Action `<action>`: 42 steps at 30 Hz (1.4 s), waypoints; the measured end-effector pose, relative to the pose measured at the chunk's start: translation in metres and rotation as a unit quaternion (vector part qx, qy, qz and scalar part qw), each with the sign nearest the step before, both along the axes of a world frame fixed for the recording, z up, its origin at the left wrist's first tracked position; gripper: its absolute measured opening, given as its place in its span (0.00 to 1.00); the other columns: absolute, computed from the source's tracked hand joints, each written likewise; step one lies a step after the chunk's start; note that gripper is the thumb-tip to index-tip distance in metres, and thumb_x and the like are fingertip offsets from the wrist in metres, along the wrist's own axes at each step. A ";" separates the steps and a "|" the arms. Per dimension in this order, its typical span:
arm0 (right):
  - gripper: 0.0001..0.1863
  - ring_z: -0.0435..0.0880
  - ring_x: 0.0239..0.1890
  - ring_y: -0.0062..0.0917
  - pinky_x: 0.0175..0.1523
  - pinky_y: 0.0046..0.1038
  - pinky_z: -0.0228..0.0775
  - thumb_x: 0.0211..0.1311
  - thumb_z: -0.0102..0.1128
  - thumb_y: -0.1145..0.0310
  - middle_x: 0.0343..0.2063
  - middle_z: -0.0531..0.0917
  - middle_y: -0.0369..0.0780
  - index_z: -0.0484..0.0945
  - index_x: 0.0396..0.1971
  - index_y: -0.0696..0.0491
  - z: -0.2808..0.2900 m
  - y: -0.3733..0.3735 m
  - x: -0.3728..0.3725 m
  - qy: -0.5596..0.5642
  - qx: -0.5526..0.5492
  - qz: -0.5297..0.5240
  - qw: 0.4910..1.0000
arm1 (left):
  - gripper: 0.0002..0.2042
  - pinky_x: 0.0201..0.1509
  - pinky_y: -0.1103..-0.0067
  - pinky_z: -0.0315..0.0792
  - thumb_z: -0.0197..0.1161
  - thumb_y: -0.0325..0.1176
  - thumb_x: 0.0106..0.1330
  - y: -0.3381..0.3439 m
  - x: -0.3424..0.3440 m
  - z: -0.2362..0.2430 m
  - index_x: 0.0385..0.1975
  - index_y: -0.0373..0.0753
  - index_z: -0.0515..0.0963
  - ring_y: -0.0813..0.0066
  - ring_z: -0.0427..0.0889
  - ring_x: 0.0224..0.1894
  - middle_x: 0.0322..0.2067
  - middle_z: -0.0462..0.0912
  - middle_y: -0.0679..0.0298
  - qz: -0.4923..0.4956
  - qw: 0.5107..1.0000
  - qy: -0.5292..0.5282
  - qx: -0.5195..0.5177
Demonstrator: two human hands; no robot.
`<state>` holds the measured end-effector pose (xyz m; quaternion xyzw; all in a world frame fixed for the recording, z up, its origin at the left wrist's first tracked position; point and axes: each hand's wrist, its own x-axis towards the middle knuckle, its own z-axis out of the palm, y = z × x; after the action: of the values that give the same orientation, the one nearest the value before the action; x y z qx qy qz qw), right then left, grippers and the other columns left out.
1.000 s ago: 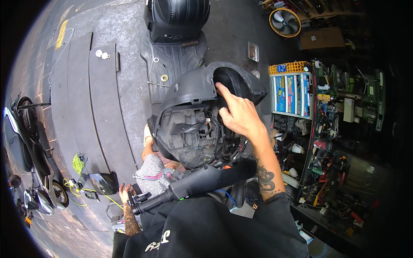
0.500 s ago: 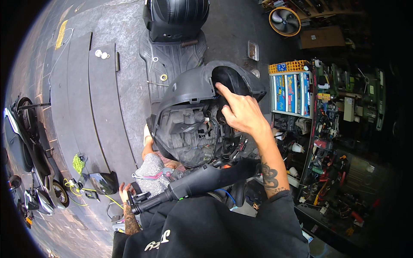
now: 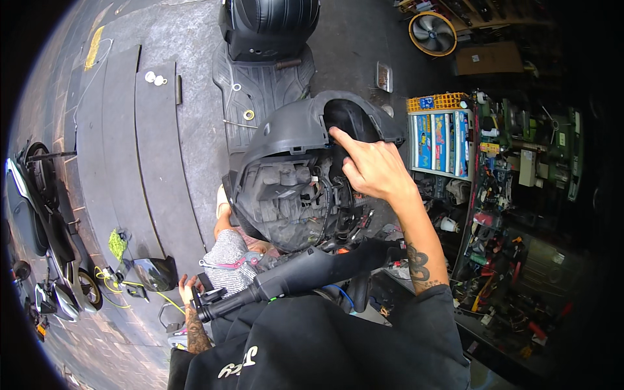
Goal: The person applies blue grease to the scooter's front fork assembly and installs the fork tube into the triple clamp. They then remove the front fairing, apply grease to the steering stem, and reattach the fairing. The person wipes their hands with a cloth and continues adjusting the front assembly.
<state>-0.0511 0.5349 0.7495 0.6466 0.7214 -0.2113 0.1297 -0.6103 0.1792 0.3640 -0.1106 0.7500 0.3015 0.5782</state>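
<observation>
Centrally: one panel (image 3: 279,127), dark grey, between floorboard (image 3: 266,81) and handlebar (image 3: 305,274). Right hand (image 3: 377,170): index finger extended, tip at the rim of the panel's opening; thumb apart, grasp released. Left hand (image 3: 188,290): fingers loosely bent beside the handlebar's left end; whether gripping, cannot tell. Beyond the floorboard: black seat (image 3: 274,23).
</observation>
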 end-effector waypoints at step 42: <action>0.34 0.80 0.62 0.55 0.66 0.46 0.73 0.69 0.55 0.67 0.61 0.82 0.55 0.63 0.75 0.54 -0.023 -0.013 0.001 0.175 0.043 -0.057 0.982 | 0.34 0.31 0.70 0.79 0.71 0.28 0.61 0.008 0.009 0.001 0.69 0.47 0.66 0.60 0.84 0.33 0.47 0.83 0.56 -0.023 1.000 0.005 -0.011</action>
<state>-0.0505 0.5222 0.7270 0.6445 0.7037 -0.2964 -0.0385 -0.6014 0.1869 0.3645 -0.0986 0.7587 0.2803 0.5797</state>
